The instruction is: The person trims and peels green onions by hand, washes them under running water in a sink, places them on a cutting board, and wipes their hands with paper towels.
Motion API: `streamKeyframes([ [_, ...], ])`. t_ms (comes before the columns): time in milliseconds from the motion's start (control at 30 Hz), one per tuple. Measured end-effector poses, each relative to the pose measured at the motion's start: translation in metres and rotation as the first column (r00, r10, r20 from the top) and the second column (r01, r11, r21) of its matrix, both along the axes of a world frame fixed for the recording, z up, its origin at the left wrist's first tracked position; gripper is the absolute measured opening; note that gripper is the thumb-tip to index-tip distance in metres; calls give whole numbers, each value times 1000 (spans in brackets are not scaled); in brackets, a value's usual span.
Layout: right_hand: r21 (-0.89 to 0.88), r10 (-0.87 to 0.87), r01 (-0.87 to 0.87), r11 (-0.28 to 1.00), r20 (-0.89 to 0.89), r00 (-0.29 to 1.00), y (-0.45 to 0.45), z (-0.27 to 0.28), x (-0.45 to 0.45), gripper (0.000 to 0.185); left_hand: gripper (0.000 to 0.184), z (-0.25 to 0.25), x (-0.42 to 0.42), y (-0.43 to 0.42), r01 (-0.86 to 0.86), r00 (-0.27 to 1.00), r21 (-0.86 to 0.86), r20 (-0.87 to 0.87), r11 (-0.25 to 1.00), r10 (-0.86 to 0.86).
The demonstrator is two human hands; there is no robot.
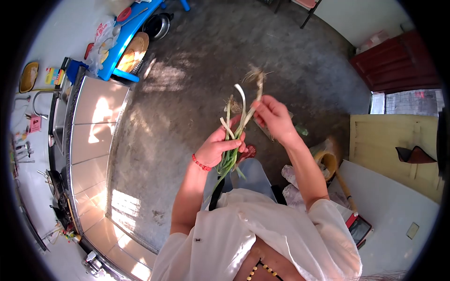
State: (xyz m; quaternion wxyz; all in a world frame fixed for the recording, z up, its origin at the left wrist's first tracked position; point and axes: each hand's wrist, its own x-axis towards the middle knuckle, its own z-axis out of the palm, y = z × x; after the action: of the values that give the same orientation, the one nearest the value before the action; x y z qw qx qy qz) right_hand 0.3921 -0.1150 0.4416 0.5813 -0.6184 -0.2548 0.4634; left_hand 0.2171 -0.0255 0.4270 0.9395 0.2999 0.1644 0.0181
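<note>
My left hand, with a red bead bracelet at the wrist, is closed around a bunch of green onions. Their green leaves hang down toward my lap, and the white stalks point up and away from me. Two root tufts show at the far ends. Just right of it, my right hand pinches one green onion stalk below its dry, brownish root end. A bare white stalk curves up beside that one. Both hands are in front of my body, above the floor.
On the left runs a tiled counter with a sink. A blue table stands at the upper left, a black pan by it. To my right are a yellow container, bags and a cream door.
</note>
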Motion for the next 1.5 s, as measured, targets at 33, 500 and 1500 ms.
streamKeyframes([
  [33, 36, -60, 59, 998, 12, 998, 3, 0, 6, 20, 62, -4, -1, -2, -17, 999, -14, -52, 1000, 16],
  [500, -294, -44, 94, 951, 174, 984, -18, -11, 27, 18, 23, -56, 82, -62, -581, 792, 470, 138, 664, 595],
  [1500, -894, 117, -91, 438, -44, 992, 38, -346, -24, 9, 19, -367, 17, -77, -577, 538, 148, -671, 803, 510],
])
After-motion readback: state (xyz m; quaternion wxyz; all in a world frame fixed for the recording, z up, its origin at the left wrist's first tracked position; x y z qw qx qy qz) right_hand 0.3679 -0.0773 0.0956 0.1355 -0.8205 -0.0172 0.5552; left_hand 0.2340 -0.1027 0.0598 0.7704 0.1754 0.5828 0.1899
